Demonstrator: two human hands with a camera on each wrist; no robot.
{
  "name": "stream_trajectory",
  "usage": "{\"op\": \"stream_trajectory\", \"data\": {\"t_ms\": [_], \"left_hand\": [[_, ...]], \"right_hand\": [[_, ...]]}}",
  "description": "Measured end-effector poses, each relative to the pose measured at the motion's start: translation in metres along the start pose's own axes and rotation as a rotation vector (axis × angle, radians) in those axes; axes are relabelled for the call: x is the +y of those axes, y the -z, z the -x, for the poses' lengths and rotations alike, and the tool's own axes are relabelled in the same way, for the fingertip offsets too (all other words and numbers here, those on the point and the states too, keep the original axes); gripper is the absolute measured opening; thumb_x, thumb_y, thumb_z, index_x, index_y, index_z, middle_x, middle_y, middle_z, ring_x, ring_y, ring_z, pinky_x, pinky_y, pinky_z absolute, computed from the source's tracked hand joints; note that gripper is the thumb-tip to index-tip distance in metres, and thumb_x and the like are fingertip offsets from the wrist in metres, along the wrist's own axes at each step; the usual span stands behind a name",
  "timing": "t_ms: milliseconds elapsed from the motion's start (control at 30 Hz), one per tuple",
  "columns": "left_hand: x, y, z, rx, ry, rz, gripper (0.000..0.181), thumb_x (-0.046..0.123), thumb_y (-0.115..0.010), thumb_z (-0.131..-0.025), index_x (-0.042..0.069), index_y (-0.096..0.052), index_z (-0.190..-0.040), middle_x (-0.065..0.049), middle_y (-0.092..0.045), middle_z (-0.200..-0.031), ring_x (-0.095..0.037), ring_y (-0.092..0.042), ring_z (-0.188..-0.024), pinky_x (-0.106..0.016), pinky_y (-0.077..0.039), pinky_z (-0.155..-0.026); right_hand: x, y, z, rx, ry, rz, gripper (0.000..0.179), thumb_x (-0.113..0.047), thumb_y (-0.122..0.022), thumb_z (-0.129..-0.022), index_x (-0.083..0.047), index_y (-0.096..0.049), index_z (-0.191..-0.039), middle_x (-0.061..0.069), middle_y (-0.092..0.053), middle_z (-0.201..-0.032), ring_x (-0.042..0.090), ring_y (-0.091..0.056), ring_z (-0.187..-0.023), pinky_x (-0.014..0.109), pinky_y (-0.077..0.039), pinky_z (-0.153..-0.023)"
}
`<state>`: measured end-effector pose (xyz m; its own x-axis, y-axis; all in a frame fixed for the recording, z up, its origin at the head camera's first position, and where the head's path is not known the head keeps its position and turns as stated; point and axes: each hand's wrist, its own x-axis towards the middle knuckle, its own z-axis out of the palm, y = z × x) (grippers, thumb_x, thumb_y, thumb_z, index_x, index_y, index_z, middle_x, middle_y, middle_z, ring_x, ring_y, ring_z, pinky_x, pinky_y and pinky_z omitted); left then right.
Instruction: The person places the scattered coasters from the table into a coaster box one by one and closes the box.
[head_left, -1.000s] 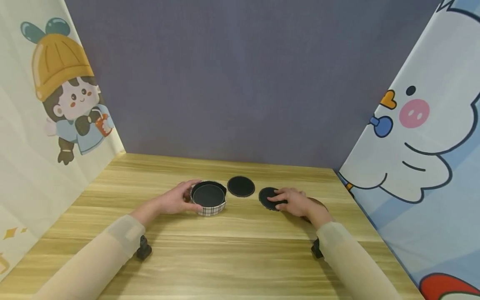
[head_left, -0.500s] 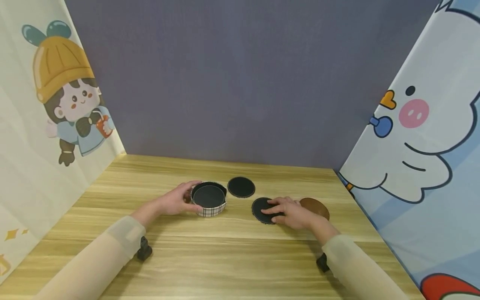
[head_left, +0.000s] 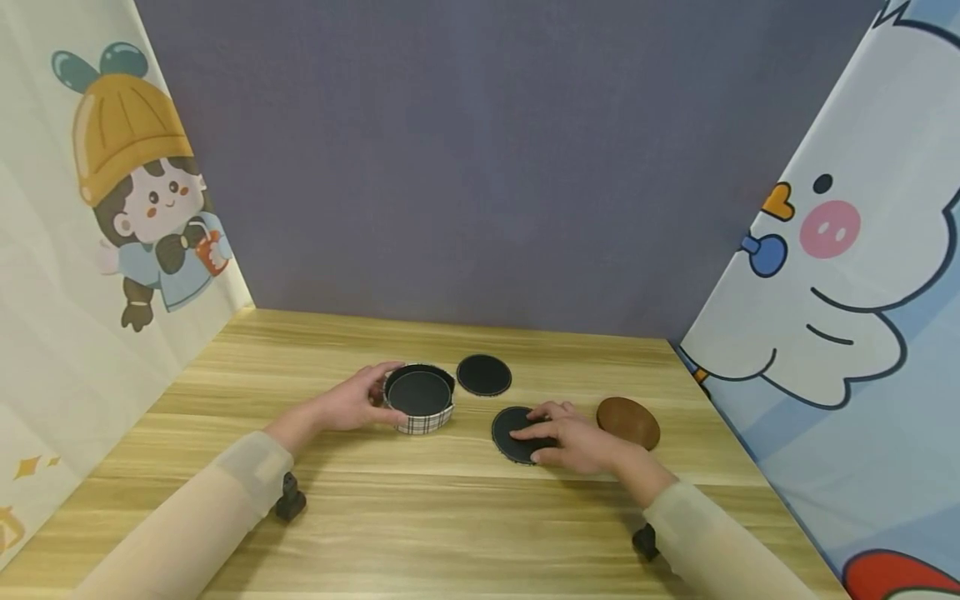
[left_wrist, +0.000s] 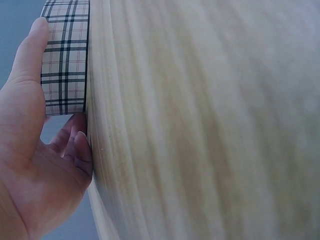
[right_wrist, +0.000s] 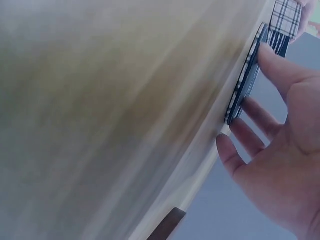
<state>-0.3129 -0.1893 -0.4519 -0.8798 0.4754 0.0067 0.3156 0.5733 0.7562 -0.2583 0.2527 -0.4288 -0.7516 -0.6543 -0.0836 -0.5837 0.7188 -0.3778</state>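
My left hand (head_left: 352,398) grips the side of a round coaster holder (head_left: 425,423), thumb at the front and fingers round the back. Black and white plaid covers its wall (left_wrist: 65,65), and a black disc shows inside the rim. To the right, my right hand (head_left: 576,440) rests its spread fingertips on a round black coaster (head_left: 506,435) with a stitched edge. In the right wrist view the thumb and two fingers touch this coaster (right_wrist: 246,80), which lies low over the table. Part of it is hidden under the fingers.
Another black coaster (head_left: 483,375) lies behind, between the two hands. A brown oval-looking disc (head_left: 628,422) lies right of my right hand. The wooden table (head_left: 450,525) ends at a grey back panel (head_left: 465,167), with printed cartoon panels on both sides.
My right hand has slid the black coaster toward me and to the left, uncovering the brown disc. The left hand and the holder stay in place.
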Motion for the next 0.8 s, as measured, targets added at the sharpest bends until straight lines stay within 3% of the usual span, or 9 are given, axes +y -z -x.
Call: {"op": "stream_trajectory", "data": {"t_ms": [367,800], "left_hand": [[-0.0022,-0.0013,-0.0013,-0.002,0.000,0.004,0.107,0.038,-0.094,-0.089,0.013,-0.032,-0.172,-0.030,-0.049,-0.148,-0.031,-0.065,-0.120,-0.056,-0.053,-0.106],[-0.0006,-0.0009,-0.0008,-0.006,0.000,0.011,0.106,0.038,-0.094,-0.090,0.012,-0.031,-0.172,-0.031,-0.048,-0.149,-0.033,-0.065,-0.122,-0.057,-0.053,-0.106]], "right_hand": [[0.0043,-0.0037,0.0008,-0.020,-0.041,-0.075,0.045,-0.033,-0.072,-0.108,-0.037,-0.066,-0.152,0.020,-0.032,-0.178,0.053,-0.028,-0.162,0.080,-0.025,-0.123],[-0.0002,-0.0020,-0.0022,0.008,-0.043,-0.049,0.044,-0.034,-0.076,-0.106,-0.034,-0.068,-0.149,0.018,-0.041,-0.172,0.054,-0.035,-0.157,0.079,-0.028,-0.121]]}}
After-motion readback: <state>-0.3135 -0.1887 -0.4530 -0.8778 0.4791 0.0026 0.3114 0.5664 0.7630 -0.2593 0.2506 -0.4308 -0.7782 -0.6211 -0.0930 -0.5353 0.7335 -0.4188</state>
